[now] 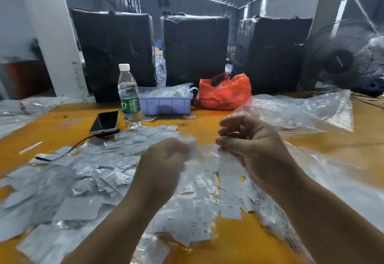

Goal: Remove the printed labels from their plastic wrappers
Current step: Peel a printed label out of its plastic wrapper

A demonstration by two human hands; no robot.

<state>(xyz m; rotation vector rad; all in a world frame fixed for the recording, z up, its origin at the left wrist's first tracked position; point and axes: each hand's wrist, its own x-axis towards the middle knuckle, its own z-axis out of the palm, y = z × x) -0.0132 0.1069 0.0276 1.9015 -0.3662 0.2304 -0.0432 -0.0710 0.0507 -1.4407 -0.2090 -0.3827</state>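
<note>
Pinching one clear wrapper (204, 151) between them, the left hand (164, 166) and right hand (249, 145) hover above scattered labels (99, 172); beyond stand a water bottle (129, 97), phone (105, 122), blue tray (166, 102) and red bag (224, 92).

Dark print lines the small white labels (193, 228) heaped on the orange table (239, 241), all of it too blurred to read. The water bottle (129, 95) wears a green label with illegible white text. Handwritten marks run up the white pillar (52, 41); the fan (342, 60) hub's lettering is unreadable.
</note>
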